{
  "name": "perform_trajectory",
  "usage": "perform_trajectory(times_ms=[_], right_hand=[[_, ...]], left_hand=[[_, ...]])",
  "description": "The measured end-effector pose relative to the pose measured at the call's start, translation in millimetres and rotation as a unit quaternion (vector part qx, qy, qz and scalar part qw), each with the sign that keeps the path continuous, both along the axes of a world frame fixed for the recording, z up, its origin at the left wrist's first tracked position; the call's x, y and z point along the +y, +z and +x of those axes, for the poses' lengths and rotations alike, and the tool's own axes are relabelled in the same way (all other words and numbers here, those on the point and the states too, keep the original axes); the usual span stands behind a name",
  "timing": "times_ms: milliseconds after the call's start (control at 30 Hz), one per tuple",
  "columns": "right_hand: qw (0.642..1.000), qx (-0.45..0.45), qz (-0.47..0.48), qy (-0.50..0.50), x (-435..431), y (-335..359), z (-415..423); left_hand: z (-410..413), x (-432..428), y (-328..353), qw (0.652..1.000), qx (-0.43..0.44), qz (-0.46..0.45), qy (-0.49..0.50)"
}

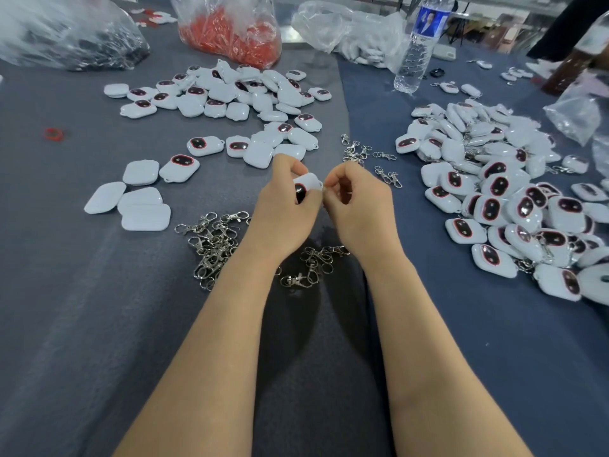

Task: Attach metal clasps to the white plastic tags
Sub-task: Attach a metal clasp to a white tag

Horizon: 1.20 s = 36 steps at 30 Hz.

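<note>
No legible text recorded. Water bottle [412,61], well beyond the right hand [359,206] and to its right: blue-and-white label [428,23] with a printed panel, characters too blurred to read.

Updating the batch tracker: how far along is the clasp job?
Done: the right pile, metal hardware showing among its tags. In hand: the left hand holds one tag, and the right hand pinches at its corner. Left: the left pile, no metal visible, plus loose clasps near the forearms.
</note>
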State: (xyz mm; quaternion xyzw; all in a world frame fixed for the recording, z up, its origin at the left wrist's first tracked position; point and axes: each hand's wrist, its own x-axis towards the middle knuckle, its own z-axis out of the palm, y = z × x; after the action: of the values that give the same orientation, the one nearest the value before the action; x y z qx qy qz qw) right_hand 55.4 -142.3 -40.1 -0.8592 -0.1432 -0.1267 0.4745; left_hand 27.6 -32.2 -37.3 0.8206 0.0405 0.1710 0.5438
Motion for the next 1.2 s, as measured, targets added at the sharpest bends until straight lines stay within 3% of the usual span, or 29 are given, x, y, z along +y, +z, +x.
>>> perform_trajectory(times_ms=[100,200,267,533,633,700,767,833,867,933,1000,1067,1100,1133,1167,1200], right_hand=[[0.998,-0.013,0.065,0.004,3,4,-2],[0.989,0.006,0.141,0.033,5,9,-4],[0.987,0.011,0.157,0.042,5,11,-3],[0.963,0.070,0.252,0.067,10,14,-5],[0.972,0.056,0.222,0.047,9,13,-6],[0.990,0.014,0.137,0.001,10,11,-6],[0.999,-0.032,0.025,-0.026,10,8,-6],[0.997,-0.048,-0.062,-0.024,9,5,-5],[0.994,-0.042,-0.101,-0.018,9,4,-4],[0.982,-0.019,-0.187,0.001,8,3,-2],[0.971,0.003,-0.239,0.010,7,1,-1],[0.982,0.008,-0.191,0.002,8,0,-2],[0.992,0.014,-0.129,-0.001,10,0,-4],[0.998,0.026,-0.057,0.001,12,1,-5],[0.999,0.041,0.014,0.006,13,3,-5],[0.996,0.053,0.071,0.012,14,5,-5]], left_hand=[[2,-2,7,0.983,0.033,-0.180,0.007],[3,1,14,0.894,0.092,-0.435,-0.062],[2,5,16,0.830,0.128,-0.530,-0.113],[0,12,16,0.689,0.186,-0.674,-0.191],[1,15,13,0.650,0.188,-0.712,-0.187],[1,12,13,0.698,0.191,-0.671,-0.160],[2,9,13,0.814,0.179,-0.547,-0.074],[3,6,12,0.939,0.130,-0.317,0.043],[2,6,10,0.977,0.090,-0.175,0.081],[-1,5,5,0.995,0.023,0.063,0.075],[-2,3,-1,0.988,-0.009,0.146,0.046],[2,2,-1,0.993,-0.012,0.104,0.049],[4,0,2,0.998,0.001,0.027,0.056],[6,-1,5,0.994,0.024,-0.093,0.055],[8,-1,8,0.969,0.052,-0.239,0.040],[9,1,10,0.921,0.081,-0.381,0.016]])
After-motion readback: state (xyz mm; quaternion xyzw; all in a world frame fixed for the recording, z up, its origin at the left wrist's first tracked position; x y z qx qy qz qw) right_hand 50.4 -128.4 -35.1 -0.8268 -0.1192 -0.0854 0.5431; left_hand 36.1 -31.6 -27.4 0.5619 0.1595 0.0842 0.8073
